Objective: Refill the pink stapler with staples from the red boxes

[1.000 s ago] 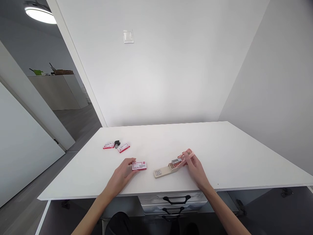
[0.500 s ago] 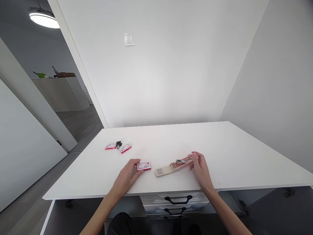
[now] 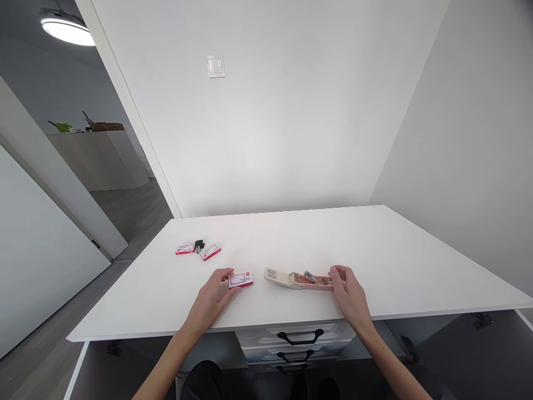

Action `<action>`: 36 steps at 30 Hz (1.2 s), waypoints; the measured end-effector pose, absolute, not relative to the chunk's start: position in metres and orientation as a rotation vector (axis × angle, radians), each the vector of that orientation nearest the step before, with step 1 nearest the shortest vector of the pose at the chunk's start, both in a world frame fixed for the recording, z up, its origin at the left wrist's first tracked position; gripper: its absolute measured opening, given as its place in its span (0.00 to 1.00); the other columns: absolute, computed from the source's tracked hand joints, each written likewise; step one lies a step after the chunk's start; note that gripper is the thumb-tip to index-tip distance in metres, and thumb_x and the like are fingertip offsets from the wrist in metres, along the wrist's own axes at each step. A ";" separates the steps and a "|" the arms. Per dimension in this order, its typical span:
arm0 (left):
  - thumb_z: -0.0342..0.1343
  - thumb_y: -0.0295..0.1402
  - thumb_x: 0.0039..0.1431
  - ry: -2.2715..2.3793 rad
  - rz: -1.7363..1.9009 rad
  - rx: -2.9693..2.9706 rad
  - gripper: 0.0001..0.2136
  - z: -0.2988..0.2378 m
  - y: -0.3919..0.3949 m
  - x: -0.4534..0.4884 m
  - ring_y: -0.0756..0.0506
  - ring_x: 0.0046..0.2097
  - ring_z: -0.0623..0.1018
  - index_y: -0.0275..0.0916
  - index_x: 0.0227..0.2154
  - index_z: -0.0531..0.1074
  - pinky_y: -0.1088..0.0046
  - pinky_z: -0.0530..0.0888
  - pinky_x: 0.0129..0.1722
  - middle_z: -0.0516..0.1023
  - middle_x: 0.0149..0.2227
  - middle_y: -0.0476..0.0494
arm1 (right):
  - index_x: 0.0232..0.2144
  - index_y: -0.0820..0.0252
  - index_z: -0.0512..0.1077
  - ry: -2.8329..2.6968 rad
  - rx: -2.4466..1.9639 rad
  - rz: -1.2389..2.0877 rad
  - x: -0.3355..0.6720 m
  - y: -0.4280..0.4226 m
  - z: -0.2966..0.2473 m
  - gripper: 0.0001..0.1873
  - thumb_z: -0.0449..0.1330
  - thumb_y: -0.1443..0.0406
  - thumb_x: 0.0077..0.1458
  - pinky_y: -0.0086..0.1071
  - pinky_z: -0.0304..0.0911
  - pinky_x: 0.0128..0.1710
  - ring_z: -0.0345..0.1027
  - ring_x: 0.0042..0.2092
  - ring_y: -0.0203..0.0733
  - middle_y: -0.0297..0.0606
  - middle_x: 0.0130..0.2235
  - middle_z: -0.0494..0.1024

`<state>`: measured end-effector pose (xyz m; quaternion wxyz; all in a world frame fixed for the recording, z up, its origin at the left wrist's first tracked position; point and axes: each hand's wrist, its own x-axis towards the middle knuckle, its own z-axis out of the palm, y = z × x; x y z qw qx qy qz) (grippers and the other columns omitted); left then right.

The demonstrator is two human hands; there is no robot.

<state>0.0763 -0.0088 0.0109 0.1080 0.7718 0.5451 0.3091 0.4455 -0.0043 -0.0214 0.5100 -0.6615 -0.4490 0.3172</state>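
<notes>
My left hand has its thumb and fingers closed on a small white and red cardboard box, which lies on the white tabletop. To the right is a narrow pink case with small compartments, its cream lid swung open to the left. A silver metal piece and small reddish items show inside the case. My right hand grips the case's right end, fingers behind and thumb in front, hiding that end.
Farther back on the left lie two similar red and white boxes with a black-headed metal item between them. Drawers with black handles are below the front edge. A wall rises behind the table.
My right hand has turned the pink case, so its right end came nearer to me and its lid end swung away. The left hand still holds the small box.
</notes>
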 end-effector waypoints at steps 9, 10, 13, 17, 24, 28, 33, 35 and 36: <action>0.58 0.44 0.65 1.506 1.132 2.035 0.17 0.020 -0.037 0.094 0.40 0.53 0.78 0.47 0.53 0.68 0.57 0.77 0.54 0.76 0.54 0.42 | 0.47 0.54 0.69 -1.162 -1.494 0.594 0.435 -0.042 0.002 0.20 0.54 0.48 0.65 0.36 0.61 0.26 0.68 0.32 0.45 0.48 0.51 0.77; 0.59 0.44 0.64 1.487 1.155 2.003 0.16 0.022 -0.040 0.099 0.40 0.53 0.79 0.47 0.52 0.69 0.57 0.77 0.54 0.76 0.54 0.42 | 0.46 0.55 0.69 -1.253 -1.423 0.640 0.427 -0.048 0.006 0.18 0.54 0.49 0.65 0.34 0.59 0.24 0.68 0.33 0.44 0.47 0.49 0.77; 0.60 0.43 0.63 1.464 1.224 1.939 0.17 0.028 -0.045 0.114 0.40 0.53 0.79 0.47 0.52 0.69 0.58 0.77 0.54 0.77 0.53 0.44 | 0.47 0.54 0.71 -1.541 -1.223 0.812 0.401 -0.058 0.016 0.15 0.53 0.53 0.67 0.31 0.58 0.22 0.68 0.33 0.42 0.44 0.47 0.76; 0.61 0.42 0.63 1.433 1.237 1.970 0.17 0.032 -0.045 0.131 0.41 0.53 0.78 0.47 0.52 0.70 0.59 0.77 0.54 0.77 0.51 0.44 | 0.50 0.52 0.71 -1.603 -1.060 1.058 0.371 -0.057 0.020 0.15 0.53 0.54 0.68 0.28 0.62 0.24 0.72 0.47 0.47 0.45 0.52 0.75; 0.61 0.40 0.63 1.441 1.238 2.003 0.17 0.028 -0.044 0.140 0.43 0.51 0.79 0.47 0.53 0.69 0.62 0.78 0.53 0.78 0.51 0.46 | 0.55 0.54 0.71 -1.438 -0.987 1.267 0.354 -0.051 0.016 0.20 0.55 0.53 0.67 0.30 0.67 0.28 0.73 0.46 0.46 0.48 0.55 0.75; 0.62 0.41 0.62 1.436 1.248 2.010 0.16 0.026 -0.042 0.142 0.44 0.51 0.80 0.47 0.51 0.70 0.64 0.78 0.52 0.79 0.50 0.47 | 0.57 0.54 0.71 -1.341 -0.961 1.398 0.351 -0.047 0.012 0.23 0.57 0.52 0.65 0.31 0.68 0.27 0.74 0.46 0.48 0.48 0.55 0.76; 0.63 0.41 0.61 1.436 1.228 1.999 0.16 0.024 -0.040 0.143 0.44 0.50 0.80 0.47 0.50 0.70 0.63 0.78 0.52 0.79 0.50 0.47 | 0.55 0.55 0.73 -1.257 -0.930 1.534 0.346 -0.041 0.009 0.25 0.60 0.50 0.62 0.30 0.69 0.25 0.76 0.46 0.48 0.47 0.53 0.78; 0.64 0.41 0.60 1.438 1.231 1.985 0.17 0.024 -0.040 0.142 0.43 0.50 0.80 0.46 0.50 0.70 0.63 0.78 0.52 0.79 0.50 0.46 | 0.54 0.57 0.74 -1.179 -0.936 1.597 0.342 -0.038 0.008 0.26 0.61 0.49 0.60 0.29 0.69 0.25 0.78 0.44 0.48 0.47 0.49 0.80; 0.64 0.41 0.60 1.439 1.232 1.978 0.17 0.023 -0.040 0.141 0.43 0.50 0.80 0.46 0.50 0.70 0.62 0.78 0.52 0.79 0.50 0.46 | 0.52 0.58 0.74 -1.137 -0.942 1.620 0.340 -0.036 0.008 0.26 0.62 0.48 0.59 0.29 0.69 0.25 0.78 0.43 0.48 0.46 0.47 0.80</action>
